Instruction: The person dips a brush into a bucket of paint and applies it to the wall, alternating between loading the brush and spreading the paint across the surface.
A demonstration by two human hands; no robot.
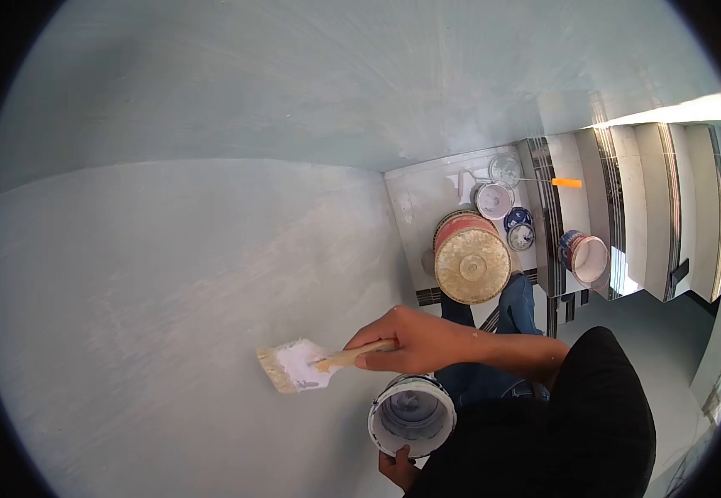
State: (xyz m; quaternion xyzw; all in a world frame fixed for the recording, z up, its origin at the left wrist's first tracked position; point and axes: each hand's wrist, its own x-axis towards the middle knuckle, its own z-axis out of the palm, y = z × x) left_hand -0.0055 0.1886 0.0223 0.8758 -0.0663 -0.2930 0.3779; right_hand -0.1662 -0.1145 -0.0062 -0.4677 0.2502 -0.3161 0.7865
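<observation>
two pale green walls (169, 274) are seen meeting at a corner, with a big drum (472, 259) set on the tiled floor (423, 189) below. the brush (298, 366) is pinched by its wooden handle in the right grip (414, 340), its long axis near level and its bristles pointed left, beyond the fingers, laid against one wall. a paint can (412, 413) is cupped from beneath by the left grip (398, 469).
</observation>
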